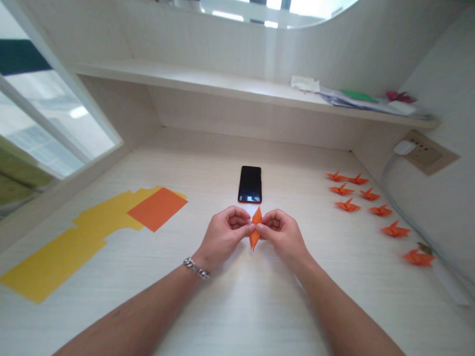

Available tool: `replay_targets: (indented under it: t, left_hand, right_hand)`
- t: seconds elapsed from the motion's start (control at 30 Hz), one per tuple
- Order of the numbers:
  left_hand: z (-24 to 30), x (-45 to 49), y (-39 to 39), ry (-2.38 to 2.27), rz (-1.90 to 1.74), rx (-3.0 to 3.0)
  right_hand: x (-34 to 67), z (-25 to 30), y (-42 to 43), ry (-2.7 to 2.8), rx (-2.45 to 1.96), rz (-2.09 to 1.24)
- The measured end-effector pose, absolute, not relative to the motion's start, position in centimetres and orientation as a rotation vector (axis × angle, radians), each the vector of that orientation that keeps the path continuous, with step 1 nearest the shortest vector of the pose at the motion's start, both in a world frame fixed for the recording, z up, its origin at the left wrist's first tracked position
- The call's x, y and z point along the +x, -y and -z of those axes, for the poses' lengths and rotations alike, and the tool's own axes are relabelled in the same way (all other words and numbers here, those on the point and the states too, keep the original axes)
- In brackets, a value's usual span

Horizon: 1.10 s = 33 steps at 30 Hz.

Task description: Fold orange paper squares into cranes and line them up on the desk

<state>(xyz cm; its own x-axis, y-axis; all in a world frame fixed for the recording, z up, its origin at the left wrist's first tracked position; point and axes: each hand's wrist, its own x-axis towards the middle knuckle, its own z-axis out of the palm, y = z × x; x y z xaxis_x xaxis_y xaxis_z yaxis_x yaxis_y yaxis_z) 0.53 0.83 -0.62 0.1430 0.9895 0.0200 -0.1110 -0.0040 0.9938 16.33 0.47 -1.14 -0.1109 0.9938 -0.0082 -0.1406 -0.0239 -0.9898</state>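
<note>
Between my two hands is a small piece of folded orange paper, a narrow diamond shape with pointed ends toward and away from me. My left hand pinches its left side between thumb and fingers, and a silver chain bracelet circles that wrist. From the right, my right hand pinches the same paper, the two thumb tips almost meeting at its middle. Just beyond lies a black smartphone, screen up. The fingertips behind the paper are partly hidden.
Several orange origami cranes stand at the right on the desk. At the left, yellow paper sheets lie overlapped, with an orange sheet on top. A shelf spans the back; a white cable runs along the right wall.
</note>
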Motion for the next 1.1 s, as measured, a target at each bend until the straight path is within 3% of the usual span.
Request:
replay_targets:
  t: [0.17, 0.4, 0.7, 0.93, 1.1]
  left_hand:
    - [0.3, 0.8, -0.6, -1.038, -1.215, 1.244]
    - [0.0, 0.9, -0.4, -1.066, -1.266, 1.223]
    - [0.8, 0.8, -0.8, -1.178, -1.36, 1.293]
    - [1.2, 0.8, -0.4, -1.139, -1.275, 1.393]
    - [1.0, 0.8, -0.4, -1.127, -1.247, 1.407]
  right_hand:
    - [15.9, 1.3, -0.3, 1.175, -1.031, -1.211]
    - [15.7, 1.5, -0.4, 1.144, -0.968, -1.325]
    - [15.8, 0.9, 0.2, 1.52, -1.224, -0.754]
    - [15.6, 1.3, -0.3, 1.313, -1.156, -1.132]
    - [15.8, 1.6, -0.7, 1.197, -1.17, -1.201]
